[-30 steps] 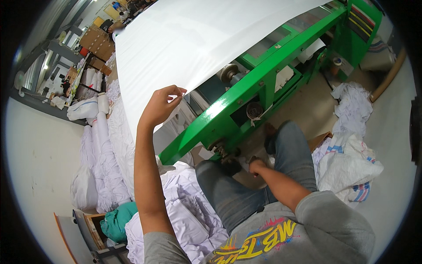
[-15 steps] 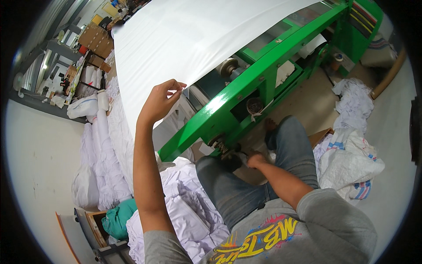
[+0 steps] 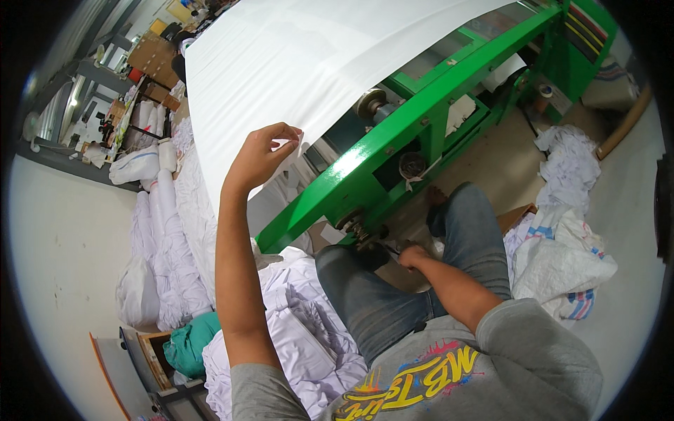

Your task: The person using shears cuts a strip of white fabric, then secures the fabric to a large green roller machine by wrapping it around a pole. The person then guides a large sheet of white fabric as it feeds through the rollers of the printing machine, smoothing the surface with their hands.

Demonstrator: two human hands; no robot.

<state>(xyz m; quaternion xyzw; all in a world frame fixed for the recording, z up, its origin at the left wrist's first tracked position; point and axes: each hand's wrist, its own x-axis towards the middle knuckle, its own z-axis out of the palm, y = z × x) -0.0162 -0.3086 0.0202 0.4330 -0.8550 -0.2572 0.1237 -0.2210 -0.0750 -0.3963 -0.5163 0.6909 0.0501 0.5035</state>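
A wide white fabric sheet [image 3: 281,70] stretches over a green metal machine frame [image 3: 365,151]. At the sheet's near right edge is my left hand [image 3: 261,156], its thumb and fingers pinched on the fabric. Low between my knees, my right hand [image 3: 414,257] is closed on a thin dark handle [image 3: 392,248] close to the machine's underside. Beside that handle, a spring-like metal part [image 3: 351,223] sits at the frame's near end. My fingers hide most of the handle.
Heaped white cloth [image 3: 302,323] lies by my left leg. A green cloth bundle [image 3: 191,347] sits in a wooden drawer at lower left. Wrapped fabric rolls [image 3: 165,238] line the left side. On the right are a woven sack [image 3: 562,263] and a cloth pile [image 3: 567,165].
The view has shifted slightly. My left hand stays at the fabric edge, its fingers a little more curled. My right hand remains at the handle.
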